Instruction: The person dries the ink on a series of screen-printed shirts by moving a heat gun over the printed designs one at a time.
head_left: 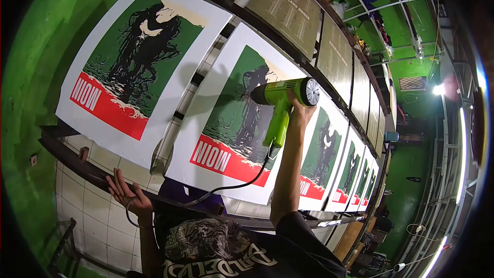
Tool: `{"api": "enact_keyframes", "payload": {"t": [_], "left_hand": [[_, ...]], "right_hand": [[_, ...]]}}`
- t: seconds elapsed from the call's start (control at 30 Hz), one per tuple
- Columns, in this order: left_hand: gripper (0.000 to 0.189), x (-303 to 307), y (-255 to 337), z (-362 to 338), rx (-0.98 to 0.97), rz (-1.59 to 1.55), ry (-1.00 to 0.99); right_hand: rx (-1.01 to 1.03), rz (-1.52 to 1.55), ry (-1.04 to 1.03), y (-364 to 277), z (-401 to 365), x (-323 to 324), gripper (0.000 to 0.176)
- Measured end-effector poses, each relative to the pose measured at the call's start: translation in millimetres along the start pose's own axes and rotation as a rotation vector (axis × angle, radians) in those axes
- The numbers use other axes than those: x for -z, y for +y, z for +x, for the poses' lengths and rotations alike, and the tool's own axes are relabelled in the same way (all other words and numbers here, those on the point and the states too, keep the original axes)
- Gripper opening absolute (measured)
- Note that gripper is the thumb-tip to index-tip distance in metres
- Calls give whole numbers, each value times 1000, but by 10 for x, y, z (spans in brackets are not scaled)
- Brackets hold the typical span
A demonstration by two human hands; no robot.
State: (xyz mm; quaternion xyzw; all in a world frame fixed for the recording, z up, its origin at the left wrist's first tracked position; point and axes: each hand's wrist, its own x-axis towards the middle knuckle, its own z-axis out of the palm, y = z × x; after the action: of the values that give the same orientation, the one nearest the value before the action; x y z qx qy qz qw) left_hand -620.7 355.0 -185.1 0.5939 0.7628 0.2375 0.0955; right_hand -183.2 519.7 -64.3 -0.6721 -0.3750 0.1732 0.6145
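Observation:
My right hand is closed around the handle of a green heat gun, which has a black nozzle and a round vented back. Its nozzle points left over a printed sheet showing a dark figure on green above a red band. From the handle, a black cord curves down toward my left hand. That hand is raised near the rack's front rail, fingers stretched out, with a loop of cord by the thumb and wrist. To its upper left lies another matching printed sheet.
More matching sheets recede to the right. Behind them stands a row of olive-brown printed panels. A dark metal rail borders the front over white floor tiles. Green walls and a bright tube light surround the workspace.

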Motion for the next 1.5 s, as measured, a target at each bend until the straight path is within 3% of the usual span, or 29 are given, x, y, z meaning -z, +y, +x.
{"api": "enact_keyframes", "payload": {"t": [1.17, 1.27, 1.37, 1.5], "left_hand": [[56, -18, 12, 26, 59, 17, -15], [56, -14, 40, 37, 55, 32, -9], [55, -17, 46, 35, 50, 74, -10], [55, -22, 60, 37, 36, 124, -7]], "right_hand": [[13, 21, -46, 28, 79, -181, 40], [-36, 25, 40, -8, 90, -189, 41], [35, -49, -22, 7, 78, -202, 40], [-25, -11, 30, -95, 73, -199, 41]]}}
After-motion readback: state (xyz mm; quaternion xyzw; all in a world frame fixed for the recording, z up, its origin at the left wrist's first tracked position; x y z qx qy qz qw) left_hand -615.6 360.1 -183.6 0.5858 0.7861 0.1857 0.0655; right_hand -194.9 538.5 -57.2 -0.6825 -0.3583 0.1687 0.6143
